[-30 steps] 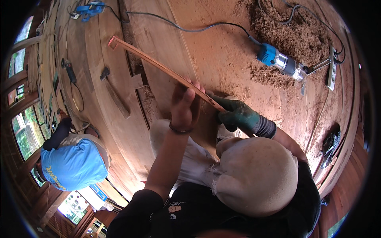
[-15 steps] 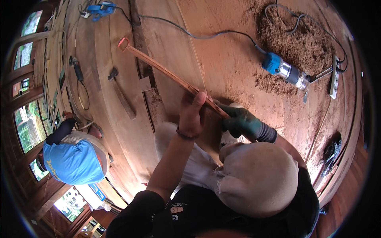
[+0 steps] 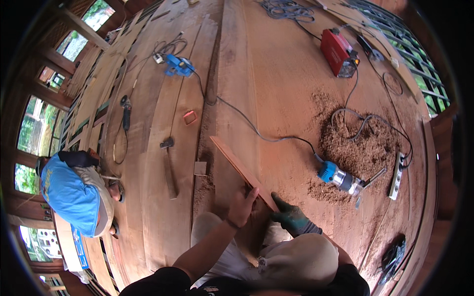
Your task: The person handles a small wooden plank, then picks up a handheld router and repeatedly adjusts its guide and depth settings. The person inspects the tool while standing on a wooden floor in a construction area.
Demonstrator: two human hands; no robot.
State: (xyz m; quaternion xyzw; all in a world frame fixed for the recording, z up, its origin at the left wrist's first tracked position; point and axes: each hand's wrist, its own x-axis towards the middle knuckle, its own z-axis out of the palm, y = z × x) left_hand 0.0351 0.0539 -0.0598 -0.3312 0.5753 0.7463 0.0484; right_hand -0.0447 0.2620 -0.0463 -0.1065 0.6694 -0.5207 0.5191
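Observation:
A slim reddish wooden strip (image 3: 232, 157) points away from me and to the left, raised over the plank floor (image 3: 276, 108). My bare left hand (image 3: 242, 206) is closed around its middle from the left, thumb along the top. On its near end is my right hand (image 3: 291, 217), wearing a dark green work glove, with fingers closed on the wood. Both hands are just beyond my knees in pale trousers. To the right on the floor lies a blue and silver trim router (image 3: 340, 178), beside a sawdust heap (image 3: 365, 145).
A hammer (image 3: 169, 167), a small orange-red frame (image 3: 189, 117), an angle grinder (image 3: 126, 113) and a blue power planer (image 3: 178, 65) lie left. Farther right are a red machine (image 3: 338, 54), cables and a power strip (image 3: 396, 175). A person in blue (image 3: 74, 192) crouches at left.
My view has shifted up, bringing the red machine into sight. The strip has turned, showing more of its broad face, and points more away from me. Both hands still hold it.

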